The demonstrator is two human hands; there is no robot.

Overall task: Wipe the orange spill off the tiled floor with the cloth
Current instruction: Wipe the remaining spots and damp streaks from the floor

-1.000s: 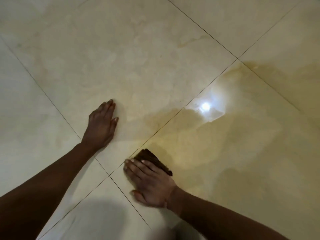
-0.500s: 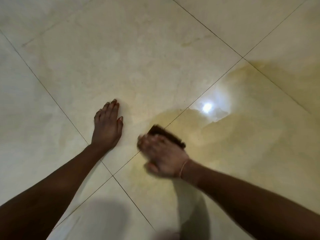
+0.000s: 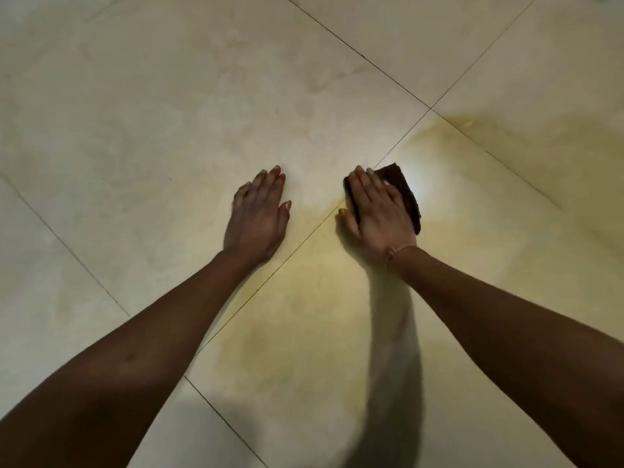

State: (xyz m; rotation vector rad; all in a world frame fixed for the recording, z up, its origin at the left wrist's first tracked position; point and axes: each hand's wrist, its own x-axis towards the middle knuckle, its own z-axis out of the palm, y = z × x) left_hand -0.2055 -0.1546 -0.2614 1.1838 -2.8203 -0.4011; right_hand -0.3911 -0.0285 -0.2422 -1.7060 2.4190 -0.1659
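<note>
A dark brown cloth (image 3: 403,189) lies flat on the cream tiled floor (image 3: 169,113), folded into a small pad. My right hand (image 3: 378,214) presses down on it with fingers stretched forward, so only the cloth's far and right edges show. The orange spill (image 3: 472,251) is a thin yellowish film spread over the tile to the right and below the cloth, reaching past the grout line at the upper right. My left hand (image 3: 258,217) rests palm down on the neighbouring tile, fingers together, holding nothing.
Dark grout lines (image 3: 297,244) cross diagonally between the large tiles. A bright lamp reflection (image 3: 417,190) glares just right of the cloth. My right arm's shadow (image 3: 388,349) falls across the wet tile.
My right hand has pushed the cloth away from me, up along the grout line toward the lamp reflection. The view has shifted down and closer. My left hand has stayed planted.
</note>
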